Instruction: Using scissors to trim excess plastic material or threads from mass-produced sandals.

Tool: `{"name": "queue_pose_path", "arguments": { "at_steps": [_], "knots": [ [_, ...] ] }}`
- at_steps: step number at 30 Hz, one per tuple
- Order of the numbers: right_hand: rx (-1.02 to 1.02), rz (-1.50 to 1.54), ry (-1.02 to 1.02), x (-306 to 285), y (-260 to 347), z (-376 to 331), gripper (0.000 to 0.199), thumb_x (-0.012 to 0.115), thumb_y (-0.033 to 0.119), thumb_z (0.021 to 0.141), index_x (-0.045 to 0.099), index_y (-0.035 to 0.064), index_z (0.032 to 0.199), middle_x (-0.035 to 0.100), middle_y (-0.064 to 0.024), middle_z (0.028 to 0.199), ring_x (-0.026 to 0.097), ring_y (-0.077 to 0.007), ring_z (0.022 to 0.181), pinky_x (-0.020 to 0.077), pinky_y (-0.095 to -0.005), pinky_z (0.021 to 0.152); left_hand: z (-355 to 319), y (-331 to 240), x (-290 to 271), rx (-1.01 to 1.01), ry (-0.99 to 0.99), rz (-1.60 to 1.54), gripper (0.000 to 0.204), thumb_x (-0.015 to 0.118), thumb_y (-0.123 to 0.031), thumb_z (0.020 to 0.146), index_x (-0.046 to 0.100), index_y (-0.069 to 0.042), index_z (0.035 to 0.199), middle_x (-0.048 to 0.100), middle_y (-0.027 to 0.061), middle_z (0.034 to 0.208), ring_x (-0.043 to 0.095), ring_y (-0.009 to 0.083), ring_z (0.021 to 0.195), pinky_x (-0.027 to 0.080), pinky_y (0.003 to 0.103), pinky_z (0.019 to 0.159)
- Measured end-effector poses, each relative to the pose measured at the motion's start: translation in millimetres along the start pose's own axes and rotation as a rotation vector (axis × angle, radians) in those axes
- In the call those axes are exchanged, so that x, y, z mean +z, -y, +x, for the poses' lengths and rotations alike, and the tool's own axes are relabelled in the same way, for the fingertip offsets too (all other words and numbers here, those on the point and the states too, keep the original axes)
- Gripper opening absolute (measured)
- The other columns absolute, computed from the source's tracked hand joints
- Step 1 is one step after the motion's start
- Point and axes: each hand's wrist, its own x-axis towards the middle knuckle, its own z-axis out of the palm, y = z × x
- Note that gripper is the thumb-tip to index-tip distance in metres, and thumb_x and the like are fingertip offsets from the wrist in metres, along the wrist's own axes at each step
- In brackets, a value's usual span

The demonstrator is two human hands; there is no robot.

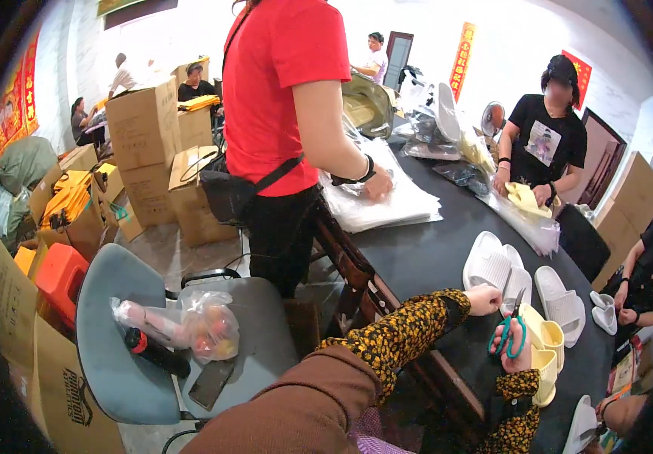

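Clock dial: centred on the scissors, read as the view lies.
Right hand: closed around green-handled scissors (519, 304), a finger through the handles (515, 344); blades point to 12 o'clock.
Left hand: at 11 o'clock, fingertips drawn together just beside a white slipper (484, 300); whether they pinch anything small cannot be told.
Yellow slippers: a pair at 4 o'clock, soles down on the dark table (544, 367), just beside the right hand.
White slippers: a ribbed pair at 12 o'clock (489, 265); another pair at 2 o'clock (559, 303).
Small white slippers: at 3 o'clock, near the table's far edge (603, 312).
Stage, as judged: setting out looks done for these pairs; all lie loose and unbagged. No cut is visible, and how much scissor work remains cannot be told.
Office chair: at 9 o'clock, bearing a clear bag of fruit (216, 333), a black bottle (158, 356) and a phone (211, 384).
Clear plastic bags: flat stack at 10 to 11 o'clock (394, 208), under the hand of a co-worker in red (377, 184).
Co-worker in black: at 12 o'clock, both hands on a yellow article (532, 198).
Cardboard boxes: stacked at 10 o'clock (141, 125), well apart from the table.
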Motion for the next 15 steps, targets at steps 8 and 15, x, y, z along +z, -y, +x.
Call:
{"name": "queue_pose_path", "arguments": {
  "at_steps": [8, 15],
  "knots": [
    [-0.01, -0.005, 0.003, 1.3, -0.7, 0.1, 0.032, 0.05, 0.037, 0.092, 0.048, 0.0107, 0.11, 0.053, -0.0018, 0.071, 0.05, -0.0121, 0.055, 0.0437, -0.0304, 0.046, -1.3, 3.9, 1.4, 0.021, -0.019, -0.009, 0.009, 0.062, -0.012, 0.074, 0.06, -0.007, 0.081, 0.062, 0.0115, 0.08, 0.059, 0.0301, 0.082, 0.047, 0.038, 0.072],
    [0.018, 0.013, 0.005, 1.3, -1.1, -0.8, 0.032, 0.05, 0.036, 0.092, 0.049, 0.0109, 0.111, 0.054, -0.0021, 0.072, 0.051, -0.0123, 0.055, 0.0438, -0.03, 0.046, -4.1, 1.7, -2.3, 0.066, -0.018, 0.016, 0.01, 0.062, -0.012, 0.074, 0.06, -0.006, 0.082, 0.062, 0.0116, 0.08, 0.059, 0.0301, 0.082, 0.047, 0.039, 0.072]
  ]
}}
